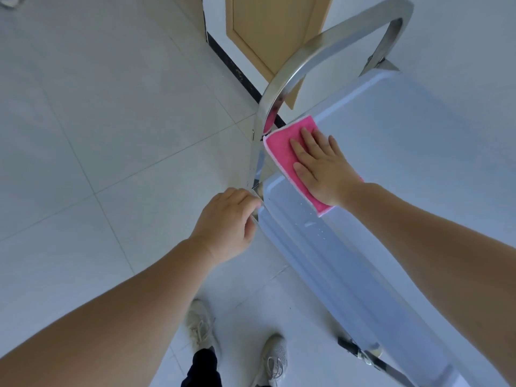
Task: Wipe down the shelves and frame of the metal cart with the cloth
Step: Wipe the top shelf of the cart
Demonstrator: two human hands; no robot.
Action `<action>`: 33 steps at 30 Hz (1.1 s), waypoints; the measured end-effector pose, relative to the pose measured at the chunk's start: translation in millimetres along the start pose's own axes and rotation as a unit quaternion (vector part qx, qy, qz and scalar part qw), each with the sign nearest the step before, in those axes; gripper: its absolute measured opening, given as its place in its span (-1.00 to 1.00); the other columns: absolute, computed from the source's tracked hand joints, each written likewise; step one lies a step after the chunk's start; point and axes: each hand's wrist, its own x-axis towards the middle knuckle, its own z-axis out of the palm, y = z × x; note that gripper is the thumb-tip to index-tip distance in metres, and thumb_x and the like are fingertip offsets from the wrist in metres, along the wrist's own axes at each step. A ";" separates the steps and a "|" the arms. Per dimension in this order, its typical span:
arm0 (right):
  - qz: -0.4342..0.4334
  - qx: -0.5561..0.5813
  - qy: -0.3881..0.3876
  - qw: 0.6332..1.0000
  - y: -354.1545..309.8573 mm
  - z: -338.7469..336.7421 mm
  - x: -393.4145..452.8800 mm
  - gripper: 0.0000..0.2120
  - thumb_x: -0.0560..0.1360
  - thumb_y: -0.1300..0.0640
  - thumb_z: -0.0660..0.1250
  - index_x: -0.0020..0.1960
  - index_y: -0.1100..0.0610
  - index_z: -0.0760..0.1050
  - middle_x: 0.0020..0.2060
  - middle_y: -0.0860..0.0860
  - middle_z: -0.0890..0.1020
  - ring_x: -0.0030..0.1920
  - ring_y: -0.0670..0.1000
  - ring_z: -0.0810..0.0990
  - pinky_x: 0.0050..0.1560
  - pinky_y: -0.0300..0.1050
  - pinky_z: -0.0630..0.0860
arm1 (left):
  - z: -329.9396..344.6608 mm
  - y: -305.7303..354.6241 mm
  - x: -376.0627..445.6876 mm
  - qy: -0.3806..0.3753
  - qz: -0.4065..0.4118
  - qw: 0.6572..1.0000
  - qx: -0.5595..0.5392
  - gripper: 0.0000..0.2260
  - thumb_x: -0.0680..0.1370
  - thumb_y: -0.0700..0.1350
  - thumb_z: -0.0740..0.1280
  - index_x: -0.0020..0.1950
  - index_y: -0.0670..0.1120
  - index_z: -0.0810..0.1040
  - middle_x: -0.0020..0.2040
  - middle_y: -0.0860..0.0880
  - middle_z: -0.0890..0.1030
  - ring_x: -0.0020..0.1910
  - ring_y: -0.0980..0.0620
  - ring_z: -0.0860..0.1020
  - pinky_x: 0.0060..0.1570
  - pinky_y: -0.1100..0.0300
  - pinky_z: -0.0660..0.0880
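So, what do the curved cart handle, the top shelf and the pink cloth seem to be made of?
The curved silver cart handle looks like polished steel: it is mirror-bright and reflects the cloth's pink. The pale top shelf has a duller, satin finish; probably brushed metal, though plastic is possible. The flat pink rectangular cloth looks like soft microfibre, with a fuzzy face and a lighter stitched edge.

**Pink on pale blue and steel**

The cloth (290,152) is bright pink with a thin white edging. Beneath it, the cart's top shelf (405,163) reads pale blue-white. Arching over the cloth, the frame (296,65) is mirror-bright silver. Beyond the frame stand a tan wooden door (268,32) and a black baseboard (237,71). The floor (97,121) is pale grey tile with fine darker seams.
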 end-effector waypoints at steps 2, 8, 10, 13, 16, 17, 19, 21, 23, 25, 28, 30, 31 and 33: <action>-0.011 -0.022 -0.001 1.000 -3.9 -5.4 2.9 -0.43 0.55 -0.20 -0.32 0.49 -0.02 -0.33 0.51 0.08 -0.23 0.48 0.12 -0.31 0.40 0.02 -0.37 | -1.9 7.0 -5.4 0.006 0.001 1.000 -0.003 -0.76 0.33 -0.31 0.35 -0.02 -0.15 0.57 -0.13 -0.05 0.60 -0.18 -0.11 0.54 -0.20 0.12 0.47; -0.021 -0.031 0.035 0.999 -30.6 -2.5 15.1 -0.42 0.59 -0.14 -0.22 0.52 0.10 -0.24 0.53 0.10 -0.11 0.51 0.14 -0.17 0.38 -0.03 -0.33 | 1.7 11.1 -12.1 0.015 -0.015 1.000 -0.009 -0.73 0.33 -0.33 0.34 0.00 -0.16 0.57 -0.11 -0.07 0.60 -0.15 -0.13 0.55 -0.18 0.10 0.47; -0.019 -0.031 0.043 0.998 -31.0 -0.3 14.2 -0.42 0.59 -0.15 -0.21 0.52 0.09 -0.23 0.53 0.10 -0.09 0.51 0.14 -0.14 0.38 -0.03 -0.31 | 5.1 9.4 -15.2 0.013 -0.014 1.000 -0.007 -0.72 0.33 -0.34 0.35 0.01 -0.17 0.58 -0.10 -0.08 0.61 -0.14 -0.14 0.55 -0.17 0.11 0.46; -0.016 -0.022 0.045 0.999 -29.7 2.4 9.9 -0.41 0.58 -0.16 -0.23 0.51 0.08 -0.24 0.53 0.09 -0.10 0.51 0.13 -0.13 0.41 -0.02 -0.26 | 8.1 6.5 -19.8 0.002 -0.009 1.000 -0.003 -0.72 0.33 -0.34 0.34 0.02 -0.18 0.58 -0.10 -0.10 0.61 -0.13 -0.16 0.55 -0.16 0.08 0.47; -0.013 -0.020 0.041 0.999 -30.3 6.0 2.3 -0.41 0.58 -0.15 -0.23 0.51 0.08 -0.26 0.53 0.08 -0.09 0.51 0.11 -0.14 0.45 0.00 -0.22 | 7.5 4.1 -25.3 -0.012 -0.005 1.000 -0.005 -0.73 0.34 -0.34 0.33 0.02 -0.18 0.57 -0.09 -0.10 0.60 -0.11 -0.16 0.54 -0.15 0.06 0.47; -0.009 -0.017 0.042 0.999 -29.9 7.2 -1.3 -0.42 0.58 -0.14 -0.22 0.51 0.07 -0.26 0.53 0.07 -0.09 0.51 0.10 -0.14 0.45 0.00 -0.22 | 6.2 2.9 -27.2 -0.014 0.001 1.000 -0.006 -0.73 0.33 -0.34 0.33 0.01 -0.18 0.57 -0.10 -0.09 0.60 -0.12 -0.15 0.54 -0.16 0.07 0.48; -0.004 -0.010 0.043 0.999 -27.2 9.6 -10.2 -0.43 0.60 -0.14 -0.20 0.51 0.06 -0.25 0.53 0.07 -0.08 0.51 0.09 -0.13 0.45 -0.01 -0.23 | 1.6 -0.2 -30.5 -0.020 0.010 1.000 -0.007 -0.73 0.32 -0.34 0.34 -0.01 -0.17 0.57 -0.12 -0.09 0.60 -0.15 -0.14 0.54 -0.18 0.08 0.49; 0.000 -0.007 0.039 0.999 -26.0 13.4 -23.4 -0.43 0.59 -0.13 -0.21 0.51 0.06 -0.26 0.53 0.07 -0.06 0.51 0.09 -0.12 0.47 0.02 -0.19 | -2.5 -6.1 -34.8 -0.026 0.012 1.000 -0.007 -0.73 0.31 -0.34 0.34 -0.01 -0.17 0.56 -0.13 -0.09 0.59 -0.16 -0.15 0.54 -0.20 0.07 0.51; -0.004 0.002 0.029 1.000 -26.9 23.2 -38.4 -0.44 0.58 -0.13 -0.22 0.49 0.06 -0.28 0.52 0.08 -0.05 0.51 0.09 -0.10 0.49 0.03 -0.15 | -4.0 -8.6 -39.8 -0.038 0.013 0.999 -0.003 -0.73 0.31 -0.34 0.35 -0.01 -0.16 0.56 -0.14 -0.08 0.59 -0.16 -0.14 0.54 -0.20 0.07 0.51; -0.002 0.016 0.017 1.000 -27.3 30.5 -49.6 -0.44 0.57 -0.13 -0.22 0.48 0.06 -0.28 0.52 0.08 -0.03 0.51 0.10 -0.09 0.49 0.04 -0.13 | -2.5 -10.3 -38.2 -0.037 0.009 0.999 -0.004 -0.73 0.31 -0.34 0.35 -0.02 -0.16 0.56 -0.13 -0.08 0.59 -0.15 -0.14 0.55 -0.19 0.09 0.49; 0.028 0.020 0.020 0.999 -22.7 23.5 -77.4 -0.44 0.56 -0.15 -0.25 0.47 0.06 -0.28 0.50 0.05 -0.08 0.51 0.08 -0.12 0.50 0.05 -0.10 | -14.5 -5.0 -33.3 -0.030 0.034 0.999 -0.008 -0.73 0.31 -0.34 0.35 -0.01 -0.15 0.57 -0.11 -0.07 0.59 -0.14 -0.13 0.55 -0.17 0.11 0.46; 0.051 0.026 0.040 0.998 -20.1 12.7 -98.1 -0.43 0.56 -0.16 -0.25 0.47 0.07 -0.28 0.48 0.02 -0.11 0.50 0.06 -0.12 0.49 0.04 -0.10 | -25.7 3.0 -29.4 -0.043 0.061 0.997 -0.012 -0.72 0.31 -0.34 0.35 -0.01 -0.15 0.57 -0.11 -0.07 0.60 -0.14 -0.13 0.55 -0.17 0.10 0.47; 0.050 0.028 0.039 0.998 -18.1 13.9 -102.0 -0.43 0.56 -0.15 -0.23 0.47 0.08 -0.26 0.48 0.02 -0.09 0.50 0.06 -0.11 0.49 0.03 -0.10 | -26.8 5.2 -26.6 -0.039 0.061 0.997 -0.012 -0.72 0.30 -0.34 0.35 -0.01 -0.15 0.57 -0.11 -0.07 0.60 -0.14 -0.13 0.56 -0.17 0.10 0.47; 0.045 0.034 0.033 0.998 -21.6 17.9 -103.6 -0.44 0.59 -0.11 -0.15 0.49 0.12 -0.18 0.50 0.07 -0.01 0.50 0.10 -0.04 0.48 0.04 -0.08 | -27.7 5.0 -23.1 -0.034 0.065 0.997 -0.012 -0.71 0.30 -0.34 0.37 -0.01 -0.15 0.57 -0.10 -0.06 0.61 -0.14 -0.13 0.56 -0.17 0.11 0.48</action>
